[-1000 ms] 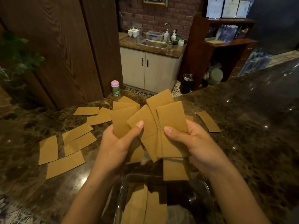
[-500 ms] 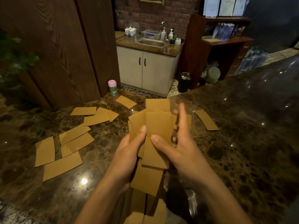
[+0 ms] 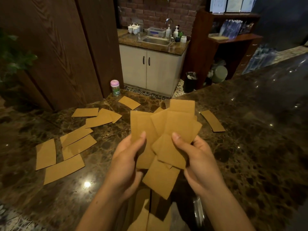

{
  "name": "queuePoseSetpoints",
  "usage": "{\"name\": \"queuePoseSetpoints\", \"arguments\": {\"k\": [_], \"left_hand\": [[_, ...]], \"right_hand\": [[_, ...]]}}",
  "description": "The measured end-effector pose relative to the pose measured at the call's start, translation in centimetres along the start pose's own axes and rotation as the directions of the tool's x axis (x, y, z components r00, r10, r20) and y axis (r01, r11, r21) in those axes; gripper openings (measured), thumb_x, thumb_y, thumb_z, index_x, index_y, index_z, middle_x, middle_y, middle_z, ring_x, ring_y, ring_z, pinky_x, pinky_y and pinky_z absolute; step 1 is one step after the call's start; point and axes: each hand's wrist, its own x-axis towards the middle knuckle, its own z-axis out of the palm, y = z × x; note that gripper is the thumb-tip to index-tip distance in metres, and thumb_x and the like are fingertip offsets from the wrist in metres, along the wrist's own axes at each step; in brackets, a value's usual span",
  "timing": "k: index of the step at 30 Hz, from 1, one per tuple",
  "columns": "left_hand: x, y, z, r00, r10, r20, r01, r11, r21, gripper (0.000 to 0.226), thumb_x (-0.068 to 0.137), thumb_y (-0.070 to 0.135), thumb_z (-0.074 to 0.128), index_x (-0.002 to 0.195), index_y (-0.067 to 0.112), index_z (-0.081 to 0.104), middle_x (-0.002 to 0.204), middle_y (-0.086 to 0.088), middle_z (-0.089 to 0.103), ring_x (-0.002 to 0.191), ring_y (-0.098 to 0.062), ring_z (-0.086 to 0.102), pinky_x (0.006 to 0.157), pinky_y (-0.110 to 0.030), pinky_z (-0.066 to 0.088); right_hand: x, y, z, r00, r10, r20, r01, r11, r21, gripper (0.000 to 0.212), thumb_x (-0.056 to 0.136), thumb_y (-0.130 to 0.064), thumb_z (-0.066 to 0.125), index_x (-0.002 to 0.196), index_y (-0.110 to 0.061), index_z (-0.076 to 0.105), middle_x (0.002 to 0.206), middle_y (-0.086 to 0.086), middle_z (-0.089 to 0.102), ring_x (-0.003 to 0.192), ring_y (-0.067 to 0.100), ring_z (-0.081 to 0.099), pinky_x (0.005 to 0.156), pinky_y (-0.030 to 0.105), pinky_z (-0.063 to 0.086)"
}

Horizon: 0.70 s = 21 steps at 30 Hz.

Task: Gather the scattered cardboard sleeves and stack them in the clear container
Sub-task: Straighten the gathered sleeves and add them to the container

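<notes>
over counter, left grip and right grip clasp fanned cardboard sleeves, long axes pointing away.

The scene is dimly lit in a warm tone, with the light cast from overhead. Small hard glints are thrown back by the polished bench, the brightest at lower left. The cardboard sleeves fanned between the left hand and right hand are evenly lit, and a deep shadow is cast beneath them, so that the clear container is barely made out. The sink behind is more brightly lit. Straight lines are bowed toward the edges, the corners are darkened, and the plant at the left is rendered soft
</notes>
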Motion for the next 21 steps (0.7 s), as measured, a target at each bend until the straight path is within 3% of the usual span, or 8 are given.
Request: {"name": "queuePoseSetpoints", "arguments": {"k": [2, 5, 8, 13, 21], "left_hand": [[0.1, 0.1, -0.5, 0.996, 0.070, -0.047, -0.068, 0.997, 0.035, 0.023, 0.091, 0.016, 0.058, 0.113, 0.016, 0.064, 0.092, -0.001, 0.079, 0.084, -0.018, 0.075, 0.063, -0.027, 0.060], [0.7, 0.1, -0.8, 0.981, 0.159, -0.109, -0.149, 0.984, 0.098, 0.029, 0.081, 0.012, 0.070, 0.107, 0.020, 0.061, 0.082, 0.008, 0.078, 0.078, -0.011, 0.075, 0.061, -0.023, 0.059], [1.1, 0.1, -0.6, 0.970, 0.213, -0.115, -0.200, 0.974, 0.110, 0.036, 0.077, 0.010, 0.073, 0.111, 0.017, 0.062, 0.091, 0.001, 0.079, 0.086, -0.017, 0.076, 0.066, -0.026, 0.060], [1.3, -0.4, -0.8, 0.964, 0.234, -0.126, -0.204, 0.955, 0.216, 0.033, 0.076, 0.019, 0.077, 0.107, 0.019, 0.066, 0.094, 0.000, 0.079, 0.087, -0.019, 0.076, 0.068, -0.030, 0.061], [1.4, -0.8, -1.1, 0.931, 0.314, -0.185, -0.245, 0.915, 0.321, 0.027, 0.077, 0.022, 0.079, 0.101, 0.027, 0.067, 0.094, 0.009, 0.077, 0.087, -0.013, 0.075, 0.074, -0.033, 0.060]], "right_hand": [[0.2, -0.4, -0.3, 1.000, -0.012, -0.023, 0.015, 0.995, 0.096, 0.036, 0.085, -0.018, 0.068, 0.121, -0.019, 0.069, 0.111, 0.006, 0.081, 0.102, 0.023, 0.078, 0.084, 0.040, 0.061], [0.0, -0.8, -0.5, 0.997, 0.026, 0.069, -0.035, 0.991, 0.127, 0.043, 0.082, -0.021, 0.066, 0.125, -0.017, 0.068, 0.118, 0.011, 0.078, 0.108, 0.028, 0.076, 0.090, 0.046, 0.060], [-0.3, -0.5, -0.4, 0.984, 0.107, 0.142, -0.119, 0.989, 0.082, 0.045, 0.082, -0.019, 0.067, 0.128, -0.016, 0.067, 0.120, 0.012, 0.077, 0.112, 0.031, 0.074, 0.096, 0.052, 0.057], [-0.3, -0.2, -0.2, 0.991, 0.087, 0.101, -0.094, 0.993, 0.066, 0.049, 0.080, -0.020, 0.071, 0.129, -0.017, 0.067, 0.118, 0.010, 0.078, 0.110, 0.028, 0.075, 0.091, 0.045, 0.060], [-0.2, 0.1, 0.1, 1.000, -0.001, 0.022, 0.000, 0.999, 0.049, 0.036, 0.094, -0.016, 0.064, 0.129, -0.015, 0.065, 0.115, 0.010, 0.079, 0.105, 0.026, 0.077, 0.081, 0.036, 0.065]]}}
